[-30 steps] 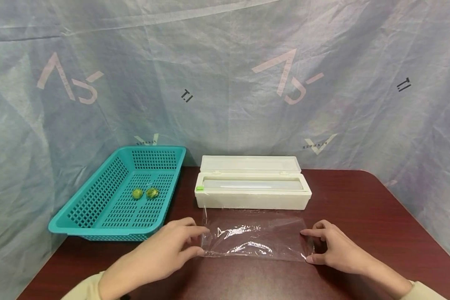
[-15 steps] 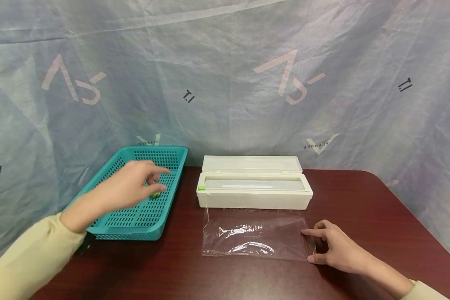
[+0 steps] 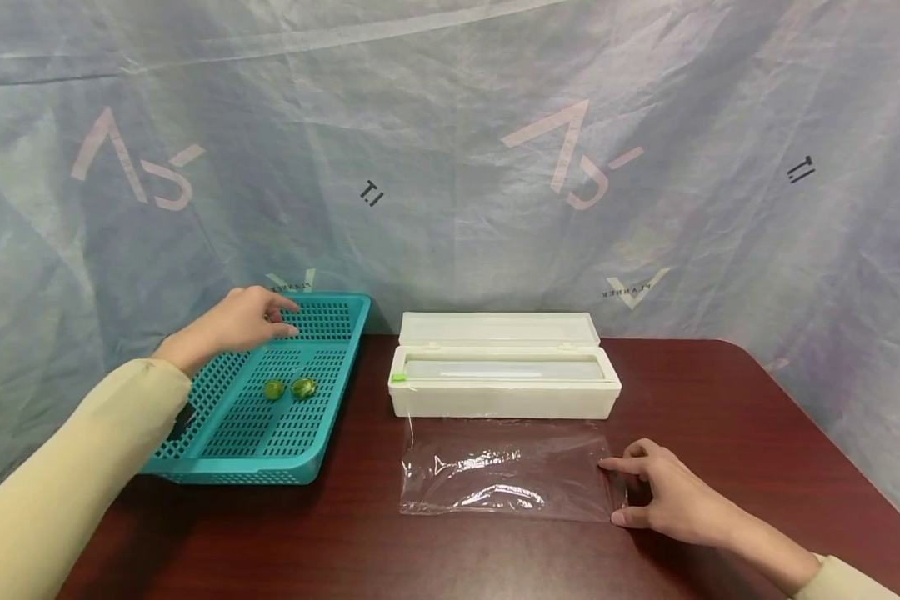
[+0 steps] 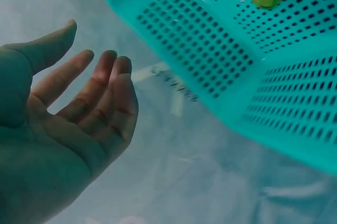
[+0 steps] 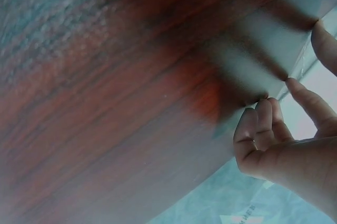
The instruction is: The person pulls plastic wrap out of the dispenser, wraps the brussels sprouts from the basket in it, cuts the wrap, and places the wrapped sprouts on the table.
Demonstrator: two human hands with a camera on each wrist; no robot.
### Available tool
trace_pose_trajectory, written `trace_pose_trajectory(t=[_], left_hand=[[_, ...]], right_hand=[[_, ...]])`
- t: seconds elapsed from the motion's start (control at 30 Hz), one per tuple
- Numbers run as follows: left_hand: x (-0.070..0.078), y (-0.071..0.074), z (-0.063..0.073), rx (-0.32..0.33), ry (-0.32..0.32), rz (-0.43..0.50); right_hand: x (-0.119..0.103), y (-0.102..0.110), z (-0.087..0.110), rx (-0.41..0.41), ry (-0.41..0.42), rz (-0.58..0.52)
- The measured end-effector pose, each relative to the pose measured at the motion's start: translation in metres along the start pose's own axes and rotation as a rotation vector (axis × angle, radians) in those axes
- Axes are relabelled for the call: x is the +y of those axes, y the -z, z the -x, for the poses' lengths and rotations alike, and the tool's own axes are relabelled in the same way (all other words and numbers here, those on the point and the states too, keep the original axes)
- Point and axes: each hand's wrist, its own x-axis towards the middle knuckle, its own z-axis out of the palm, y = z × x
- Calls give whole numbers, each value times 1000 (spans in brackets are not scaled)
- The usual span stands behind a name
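My left hand is held over the back left of a teal plastic basket, its fingers loosely bent and holding nothing. In the left wrist view the palm faces the camera, apart from the basket wall. Inside the basket lie two small round green pieces of produce, one plain green and one streaked paler. A sheet of clear plastic wrap lies on the table. At its right edge my right hand presses with thumb and index fingertip spread apart; the right wrist view shows fingertips on the tabletop.
Behind the sheet stands a white plastic wrap dispenser with its lid raised and a green tab at its left end. The dark red wooden table meets a grey printed cloth at the back.
My left hand has let go of the wrap's left edge and moved up and left to over the basket, passing the green produce. The right hand stays at the wrap's right edge.
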Motion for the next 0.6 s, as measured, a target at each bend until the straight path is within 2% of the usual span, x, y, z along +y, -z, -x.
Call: trace_pose_trajectory(t=[0.17, 0.27, 0.5, 0.6], left_hand=[[-17, -10, -13, -11, 33, 83], [-25, -16, -18, -41, 48, 126], [-44, -30, -27, -148, 34, 94], [-53, -36, -26, -197, 49, 96]], right_hand=[[1, 1, 0, -7, -3, -3], [2, 1, -1, -6, -1, -5], [2, 0, -1, 1, -14, -3], [2, 0, -1, 6, -8, -2]])
